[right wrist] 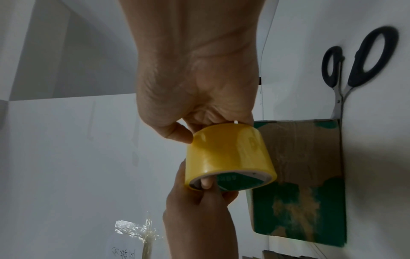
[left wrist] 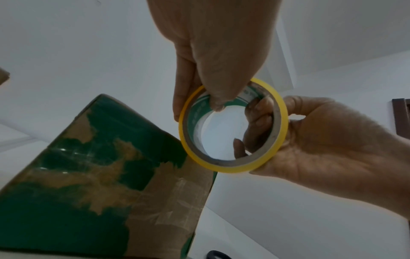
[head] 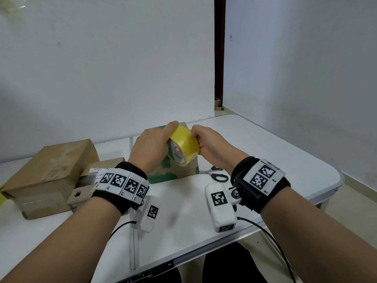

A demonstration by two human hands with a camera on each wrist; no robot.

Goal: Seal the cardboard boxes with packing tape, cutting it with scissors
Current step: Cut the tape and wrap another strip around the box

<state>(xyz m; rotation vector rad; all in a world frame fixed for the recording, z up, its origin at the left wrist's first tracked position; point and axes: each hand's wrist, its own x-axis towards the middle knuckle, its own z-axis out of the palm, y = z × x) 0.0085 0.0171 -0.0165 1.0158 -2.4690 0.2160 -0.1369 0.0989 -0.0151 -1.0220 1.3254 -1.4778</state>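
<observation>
A yellow packing tape roll [head: 184, 148] is held in the air above a brown cardboard box with green patches [head: 173, 173]. My left hand [head: 161, 137] grips the roll from the left, thumb inside the core [left wrist: 217, 101] and fingers over the outer face. From the right my right hand [head: 199, 139] grips it too, with fingers curled inside the core [left wrist: 257, 122] and the thumb [right wrist: 177, 135] on the yellow surface [right wrist: 228, 157]. No loose tape end shows. Black-handled scissors [head: 216, 174] lie shut on the table just right of the box.
Two more cardboard boxes [head: 51, 170] stand at the left of the white folding table [head: 265, 152]. A crumpled strip of clear tape [right wrist: 133, 229] hangs near them. White walls close the back and right; the table's right corner is rounded.
</observation>
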